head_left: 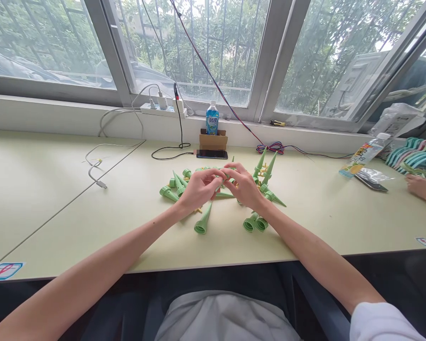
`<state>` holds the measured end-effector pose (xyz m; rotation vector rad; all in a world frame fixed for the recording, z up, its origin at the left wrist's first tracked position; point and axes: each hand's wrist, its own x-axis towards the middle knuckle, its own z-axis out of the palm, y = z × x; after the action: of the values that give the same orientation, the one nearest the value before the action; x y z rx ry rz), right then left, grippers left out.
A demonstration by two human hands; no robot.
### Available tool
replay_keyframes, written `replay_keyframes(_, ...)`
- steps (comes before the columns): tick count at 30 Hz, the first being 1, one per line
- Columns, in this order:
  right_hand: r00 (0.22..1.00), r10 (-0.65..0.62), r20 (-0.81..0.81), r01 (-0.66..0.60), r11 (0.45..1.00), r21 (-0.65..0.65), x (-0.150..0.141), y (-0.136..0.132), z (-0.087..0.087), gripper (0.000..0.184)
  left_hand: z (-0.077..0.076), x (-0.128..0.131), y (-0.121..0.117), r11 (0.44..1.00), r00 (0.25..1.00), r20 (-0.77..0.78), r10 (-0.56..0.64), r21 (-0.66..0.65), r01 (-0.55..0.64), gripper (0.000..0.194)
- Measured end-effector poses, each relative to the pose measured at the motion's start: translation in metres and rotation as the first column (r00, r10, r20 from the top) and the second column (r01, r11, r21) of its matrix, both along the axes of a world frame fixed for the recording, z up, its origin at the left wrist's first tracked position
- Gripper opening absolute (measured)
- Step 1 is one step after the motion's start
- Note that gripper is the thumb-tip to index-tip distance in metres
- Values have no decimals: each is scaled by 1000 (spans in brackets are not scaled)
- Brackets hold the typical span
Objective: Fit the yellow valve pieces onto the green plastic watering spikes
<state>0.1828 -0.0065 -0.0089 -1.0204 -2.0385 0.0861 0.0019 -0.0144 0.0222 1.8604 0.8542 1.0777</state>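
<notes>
My left hand (pixel 201 188) and my right hand (pixel 246 187) meet above the table, both closed with fingertips together. Between them is a green plastic piece (pixel 227 176), mostly hidden by the fingers, so its full shape does not show. Around and beneath lie several green plastic watering spikes with hollow threaded ends. One spike (pixel 203 221) lies just in front of my left hand, its open end toward me. Two threaded ends (pixel 255 223) rest beside my right wrist. Behind my right hand, two spikes (pixel 264 166) point upward, with small yellow plastic parts (pixel 263 169) among them.
A phone (pixel 212 154) lies behind the pile, before a cardboard box (pixel 213 141) holding a blue bottle (pixel 212 118). Cables (pixel 97 182) cross the left table. At right are a tilted drink bottle (pixel 364 156), another phone (pixel 371 181) and another person's hand (pixel 423 186).
</notes>
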Motion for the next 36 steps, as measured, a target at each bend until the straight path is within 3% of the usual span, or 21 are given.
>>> replay_keyframes(2,1000,5,-25,-4,1000,5,-1,-1,1,22,3,0,1,998,994,105,-2,-69,9,19)
replay_keyframes(5,999,-8,-51,7,1000,-10,-3,-2,2,19,4,0,2,998,985,168,32,-59,-22,19)
replay_keyframes(13,998,33,-53,-34,999,-15,-4,-5,0,21,-3,0,2,988,997,51,66,134,-72,22)
replay_keyframes(19,996,72,-60,-70,997,21,-6,-5,-2,24,-5,0,4,973,989,-12,146,180,-142,22)
replay_keyframes(27,987,66,-145,-63,998,28,-9,-7,-2,31,-2,0,6,981,978,97,185,46,-190,26)
replay_keyframes(36,985,49,-164,-52,999,-13,-8,-7,-3,30,2,-1,5,990,991,77,106,-101,-98,28)
